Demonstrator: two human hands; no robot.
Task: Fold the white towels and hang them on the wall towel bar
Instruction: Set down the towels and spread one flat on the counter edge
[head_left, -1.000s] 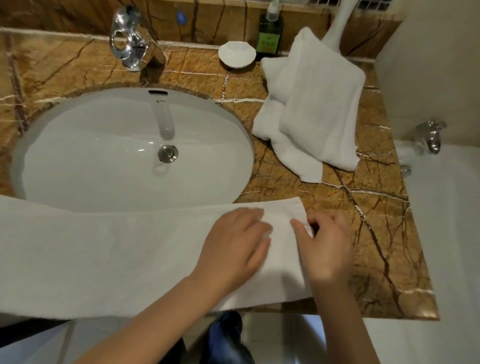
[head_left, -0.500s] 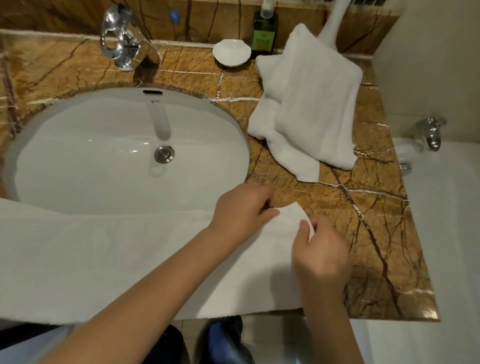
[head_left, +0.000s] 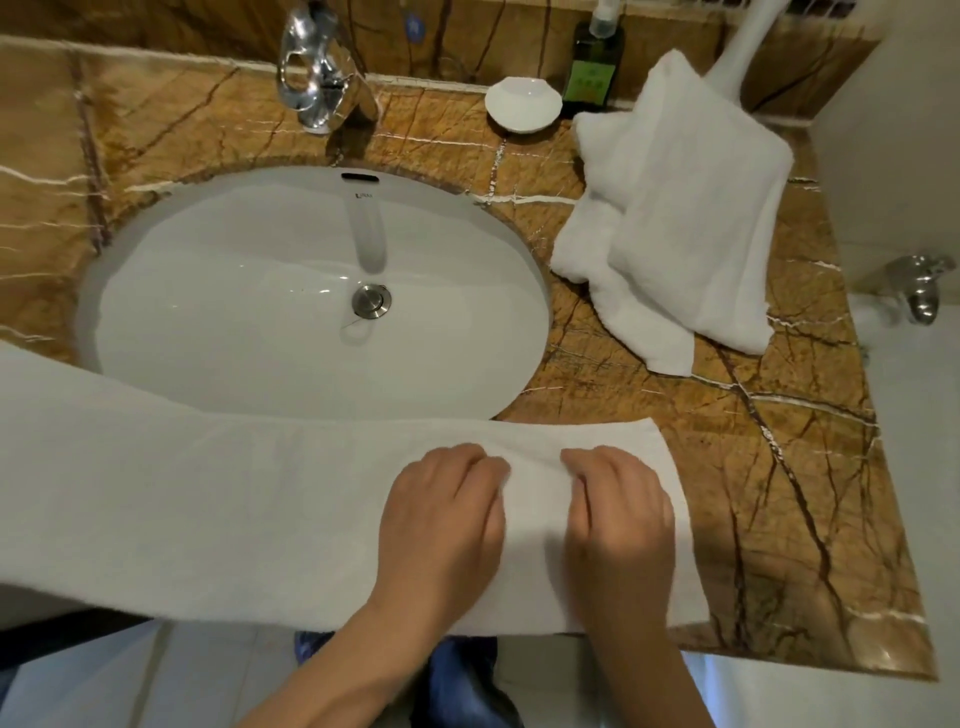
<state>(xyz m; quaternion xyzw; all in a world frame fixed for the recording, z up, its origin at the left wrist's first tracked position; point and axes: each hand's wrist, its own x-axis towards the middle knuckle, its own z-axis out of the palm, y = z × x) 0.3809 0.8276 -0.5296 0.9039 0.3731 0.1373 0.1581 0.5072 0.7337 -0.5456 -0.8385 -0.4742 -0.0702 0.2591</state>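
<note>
White terry cloth takes the weight of both hands. Our left hand (head_left: 441, 525) and right hand (head_left: 618, 525) lie side by side, close but not touching, on the right end of a long towel (head_left: 234, 509). Knuckles are raised and fingers curl down into the cloth. A low ridge of fabric stands between the two hands, but we cannot tell whether either hand is pinching a fold or only pressing.

The long towel stretches as a flat band along the near edge of the marble counter (head_left: 789, 467). It covers the near rim of the basin (head_left: 260, 312) and runs out of view on the left, while its right end lies square on the stone.

On the far right of the counter a heap of towels (head_left: 691, 223) sits loosely stacked, just beside a white dish (head_left: 523, 104) and a green bottle (head_left: 592, 73). A chrome tap (head_left: 311, 78) stands behind the basin.

We judge the job to be in its early part. One towel appears narrowed lengthwise and awaits its crosswise folds, and the heap looks yet to be done. No towel bar is in view, and nothing visible has been hung.
</note>
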